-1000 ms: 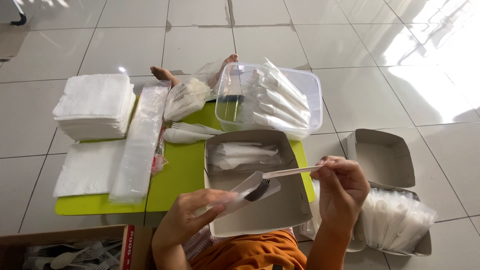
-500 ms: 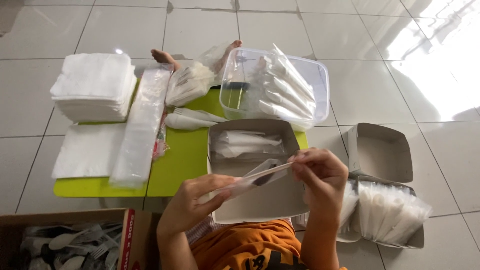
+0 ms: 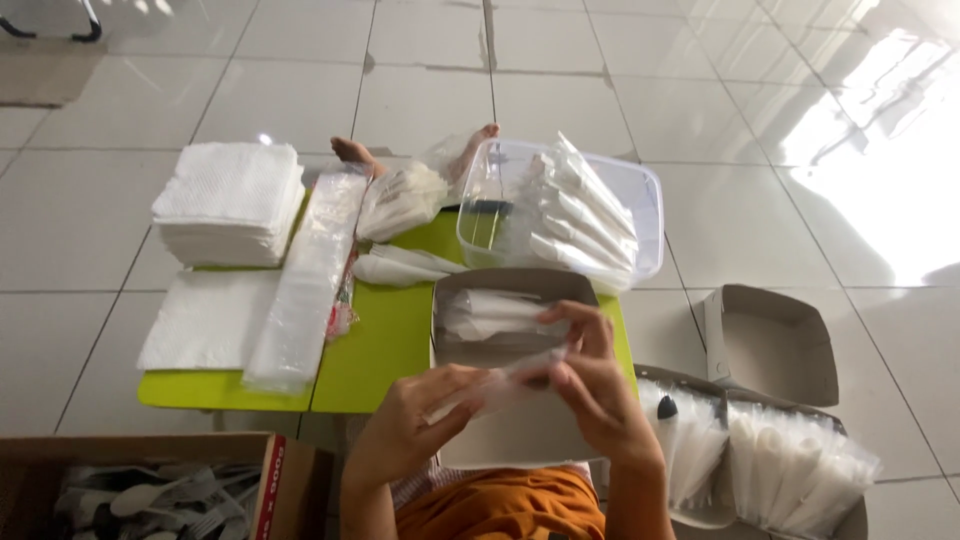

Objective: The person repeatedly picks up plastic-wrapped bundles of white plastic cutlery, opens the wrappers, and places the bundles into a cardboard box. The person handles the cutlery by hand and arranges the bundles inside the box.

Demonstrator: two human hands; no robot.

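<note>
Low centre of the frame, left hand point(image 3: 405, 435) and right hand point(image 3: 590, 385) each pinch one clear plastic sleeve point(image 3: 495, 385) in closed fingers, held level over one grey cardboard box point(image 3: 520, 440) on the green tabletop point(image 3: 380, 350); two napkin stacks point(image 3: 230, 200) lie upper left.

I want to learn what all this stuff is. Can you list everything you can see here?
clear sleeve: one, see-through, held between both hands
grey tray: one, on the table's near right, white packets inside
green table: one, low, on the floor
napkin stack: one, white, table's far left
flat napkin: one, white, table's near left
pile of clear sleeves: one, running down the table's middle
clear tub: one, far right, filled white packets inside
cardboard boxes: two, right floor, nearer one full of clear packets
cutlery box: one, brown, bottom left, pale cutlery
bare feet: two, beyond the table
left hand: holds sleeve
right hand: holds sleeve
</note>
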